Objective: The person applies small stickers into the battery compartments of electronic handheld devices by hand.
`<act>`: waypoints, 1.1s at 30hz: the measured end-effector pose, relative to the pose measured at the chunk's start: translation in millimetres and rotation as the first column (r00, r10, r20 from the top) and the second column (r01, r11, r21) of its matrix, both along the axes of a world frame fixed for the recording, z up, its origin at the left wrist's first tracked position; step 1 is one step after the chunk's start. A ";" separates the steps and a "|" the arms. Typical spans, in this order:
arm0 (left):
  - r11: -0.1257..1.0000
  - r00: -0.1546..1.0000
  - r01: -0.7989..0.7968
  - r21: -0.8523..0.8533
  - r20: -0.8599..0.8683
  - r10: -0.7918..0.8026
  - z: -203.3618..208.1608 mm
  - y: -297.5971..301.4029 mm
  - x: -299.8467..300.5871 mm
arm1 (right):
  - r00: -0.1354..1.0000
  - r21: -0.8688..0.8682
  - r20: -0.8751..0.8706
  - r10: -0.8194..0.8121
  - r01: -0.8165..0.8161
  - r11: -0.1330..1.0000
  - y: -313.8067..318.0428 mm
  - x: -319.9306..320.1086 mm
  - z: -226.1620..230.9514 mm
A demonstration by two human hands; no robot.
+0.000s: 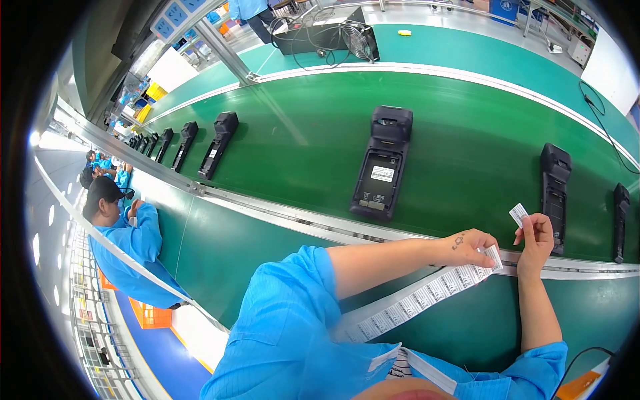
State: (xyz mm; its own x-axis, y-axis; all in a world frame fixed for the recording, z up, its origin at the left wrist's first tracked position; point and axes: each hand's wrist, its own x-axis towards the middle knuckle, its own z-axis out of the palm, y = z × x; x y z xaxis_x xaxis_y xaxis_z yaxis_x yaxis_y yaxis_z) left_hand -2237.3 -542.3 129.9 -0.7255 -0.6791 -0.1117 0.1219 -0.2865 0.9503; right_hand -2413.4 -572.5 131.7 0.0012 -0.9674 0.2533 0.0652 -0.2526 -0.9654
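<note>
Right now the right hand [537, 235] is pinching 1 peeled label [518, 215] while the left hand [470, 248] is gripping the label strip [427, 293]; the sticker risks curling onto fingers before reaching the black terminal [555, 193] gliding past.

Green conveyor belt [300, 143] w/ black handheld terminals [381, 163], fan [360, 41], seated co-worker [127, 240]

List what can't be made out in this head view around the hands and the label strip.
- Label strip: its near end is hidden behind the blue sleeve.
- Single label pinched by the right hand: too small to tell its print.
- Left hand: its fingertips cover the strip's far end.
- Black handheld terminal on the green conveyor belt: lower end hidden behind the right hand.
- Far terminals: shrunk by the fisheye.
</note>
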 end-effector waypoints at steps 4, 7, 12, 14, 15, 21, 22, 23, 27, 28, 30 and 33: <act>1.000 1.000 -0.005 -0.014 0.018 0.006 -2.8 2.4 -2.0 | 1.000 0.007 -0.003 -0.016 0.016 1.000 4.1 0.4 1.1; 1.000 1.000 0.004 -0.007 0.024 -0.004 -3.0 1.3 -3.6 | 1.000 -0.001 0.000 -0.006 0.006 1.000 2.8 -3.7 -3.0; 1.000 1.000 0.018 -0.008 0.023 -0.018 -3.5 -8.5 -8.3 | 1.000 0.007 -0.004 -0.023 0.023 1.000 -4.1 -8.1 -1.4; 1.000 1.000 0.013 -0.020 0.025 -0.012 -2.2 -14.5 -6.0 | 1.000 0.005 -0.004 -0.015 0.015 1.000 -10.5 -5.5 0.5; 1.000 1.000 0.005 -0.009 0.011 -0.005 -4.0 -12.9 -2.2 | 1.000 0.004 -0.001 -0.005 0.005 1.000 -11.0 -0.5 -0.2; 0.900 0.976 -0.120 -0.418 0.116 0.185 -15.3 -3.6 10.9 | 0.989 -0.048 -0.140 0.042 -0.049 0.998 -6.5 10.9 -2.6; 0.890 0.983 -0.056 -0.453 0.133 0.129 -9.1 -12.9 2.0 | 0.998 -0.048 -0.059 -0.014 0.012 0.999 -11.1 -0.1 -12.7; 0.901 0.992 -0.040 -0.431 0.094 0.089 -22.3 -23.6 -8.5 | 0.995 -0.103 -0.081 -0.052 0.044 0.994 -20.0 -11.3 -28.3; 0.981 0.991 -0.029 -0.192 -0.132 0.003 -48.0 -39.1 -16.3 | 0.979 -0.062 -0.177 -0.097 0.087 0.994 -8.0 14.7 -1.7; 0.986 0.985 -0.067 -0.155 -0.170 0.040 -45.6 -35.2 -12.3 | 0.979 -0.080 -0.186 -0.085 0.071 0.994 -7.2 19.5 -0.9; 0.989 0.976 -0.081 -0.123 -0.211 0.054 -42.6 -34.6 -8.8 | 0.977 -0.168 -0.189 -0.103 0.071 0.983 -11.0 22.1 -1.2; 0.984 0.985 -0.073 -0.164 -0.164 0.046 -41.0 -40.7 -5.0 | 0.990 -0.128 -0.122 -0.069 0.054 0.990 -19.2 21.3 -4.0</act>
